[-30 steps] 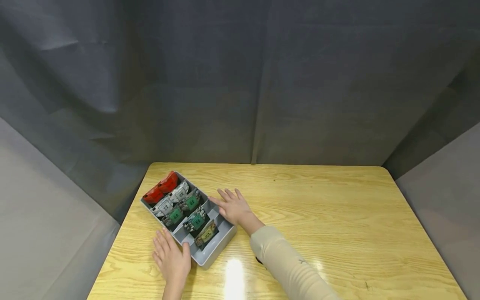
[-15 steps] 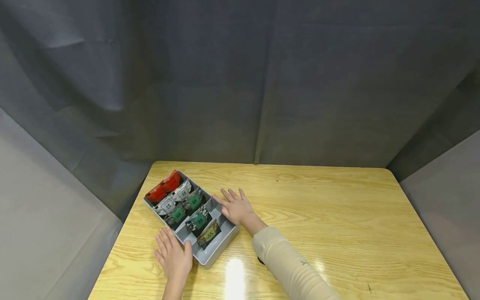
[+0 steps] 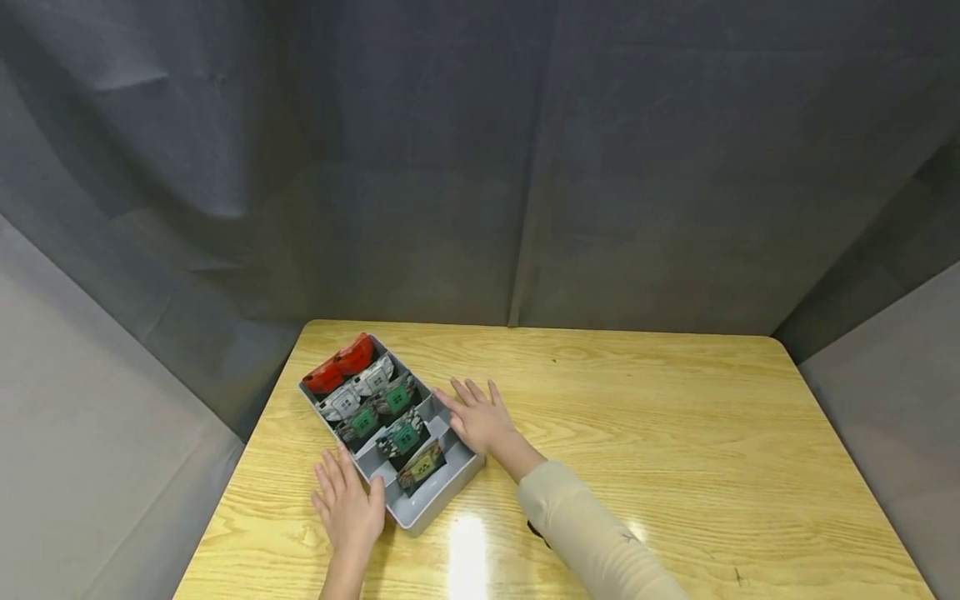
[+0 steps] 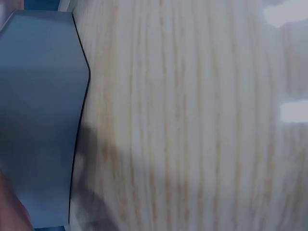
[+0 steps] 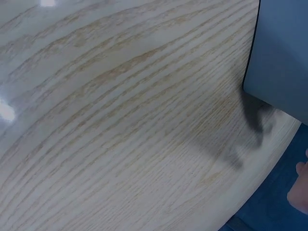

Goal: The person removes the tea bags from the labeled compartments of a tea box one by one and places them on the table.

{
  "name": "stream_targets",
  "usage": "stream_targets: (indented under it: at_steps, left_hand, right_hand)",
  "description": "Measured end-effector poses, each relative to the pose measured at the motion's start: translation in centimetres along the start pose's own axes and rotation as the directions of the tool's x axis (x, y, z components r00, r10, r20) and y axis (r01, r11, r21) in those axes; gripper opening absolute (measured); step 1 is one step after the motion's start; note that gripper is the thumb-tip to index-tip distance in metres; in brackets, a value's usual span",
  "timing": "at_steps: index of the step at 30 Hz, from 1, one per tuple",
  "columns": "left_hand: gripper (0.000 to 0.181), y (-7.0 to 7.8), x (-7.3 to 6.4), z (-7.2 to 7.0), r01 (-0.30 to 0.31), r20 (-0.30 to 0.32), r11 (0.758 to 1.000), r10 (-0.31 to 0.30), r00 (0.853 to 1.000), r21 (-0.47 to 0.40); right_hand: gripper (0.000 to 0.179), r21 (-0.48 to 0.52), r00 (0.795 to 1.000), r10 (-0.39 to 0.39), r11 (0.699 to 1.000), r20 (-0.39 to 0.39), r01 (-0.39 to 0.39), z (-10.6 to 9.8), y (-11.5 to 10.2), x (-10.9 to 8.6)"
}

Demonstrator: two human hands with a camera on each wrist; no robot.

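Observation:
A grey divided box point(image 3: 448, 500) lies slanted on the left part of the table, holding small packets stood in rows. Two red packets point(image 3: 324, 377) are at its far end, followed by white packets point(image 3: 341, 402), green packets point(image 3: 360, 422), a teal packet point(image 3: 403, 435) and a yellow packet point(image 3: 422, 465) towards the front. My left hand point(image 3: 351, 504) is against the box's left side, fingers spread, thumb at the rim. On the opposite side, my right hand point(image 3: 480, 421) rests with fingers extended at the right rim. Both wrist views show the box's plain outer wall point(image 4: 43, 115) close up.
The wooden table point(image 3: 675, 450) extends to the right of the box, with a bright light reflection in front. Dark grey cloth point(image 3: 420, 167) hangs behind the table's back edge, and lighter panels point(image 3: 82, 467) stand at both sides.
The box has shifted right and turned slightly clockwise, its far end moving nearer the table's back edge. Both hands have moved along with it, fingers still extended.

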State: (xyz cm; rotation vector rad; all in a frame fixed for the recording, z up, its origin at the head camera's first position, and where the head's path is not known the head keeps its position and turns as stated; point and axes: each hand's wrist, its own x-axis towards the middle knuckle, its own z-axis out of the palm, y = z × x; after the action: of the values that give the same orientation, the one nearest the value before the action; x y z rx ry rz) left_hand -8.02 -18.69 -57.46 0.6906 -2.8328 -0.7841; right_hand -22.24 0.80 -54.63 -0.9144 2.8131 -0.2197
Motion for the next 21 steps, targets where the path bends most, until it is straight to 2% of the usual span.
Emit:
stream_targets:
  at_steps: [11,15,21]
  left_hand:
    - [0.077,0.2,1.0,-0.5,-0.081,0.098,0.996,0.077,0.992,0.031]
    - [0.076,0.3,1.4,-0.6,-0.125,0.112,0.992,0.122,0.986,0.022]
    - [0.075,0.1,2.2,-0.5,-0.196,0.137,0.979,0.186,0.973,0.061]
  right_hand:
    - [0.050,0.063,0.993,0.106,0.993,-0.042,-0.103,0.4,0.1,-2.1]
    - [0.049,0.068,0.985,0.151,0.987,-0.083,-0.145,0.7,0.0,-3.0]
    - [0.050,0.075,0.968,0.227,0.973,-0.110,-0.219,1.2,-0.4,-4.3]
